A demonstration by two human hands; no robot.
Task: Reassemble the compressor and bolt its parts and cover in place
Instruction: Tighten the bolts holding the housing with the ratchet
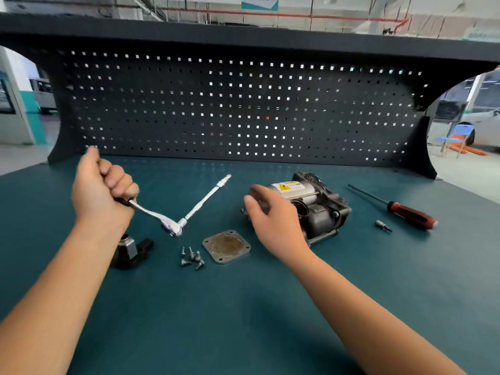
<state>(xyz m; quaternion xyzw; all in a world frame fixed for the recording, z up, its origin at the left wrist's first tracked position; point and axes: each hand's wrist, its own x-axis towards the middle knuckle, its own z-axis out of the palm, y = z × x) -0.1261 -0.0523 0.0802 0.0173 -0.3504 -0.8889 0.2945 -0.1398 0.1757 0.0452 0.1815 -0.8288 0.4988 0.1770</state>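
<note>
**Cover off, ratchet in hand: fitting not yet begun**

I judge the job to be near its start. The compressor point(322, 209) lies on its side on the green bench mat point(243, 307), right of centre. Its cover plate point(226, 246) lies flat on the mat just to its left. The loose bolts point(191, 259) sit in a small heap beside the plate.

Left hand point(104, 190): clenched round the handle of the ratchet point(174, 229), held off the mat. The extension bar point(207, 197) points up and away to the right.

Right hand point(273, 215): at the compressor's near-left end, fingers loose, grasping nothing. It is blurred, so I cannot tell whether it touches the housing.

Next move, as I read it:
- Steady or turn the body so the open face can be reached.
- Seat the plate with its four corner holes lined up.
- Start the bolts by finger before using the ratchet.

I cannot tell whether the bar's tip carries a driver. A small bit point(382, 226) lies loose beside the screwdriver point(405, 212).

Materials:
- Plate: dull grey metal, square with rounded corners, and a brownish round centre.
- Bolts: short, bright and flanged.
- Compressor: dark cast housing, ribbed at the far end, with a silvery cylinder bearing a yellow warning label.
- Ratchet: polished chrome, likely slippery.
</note>
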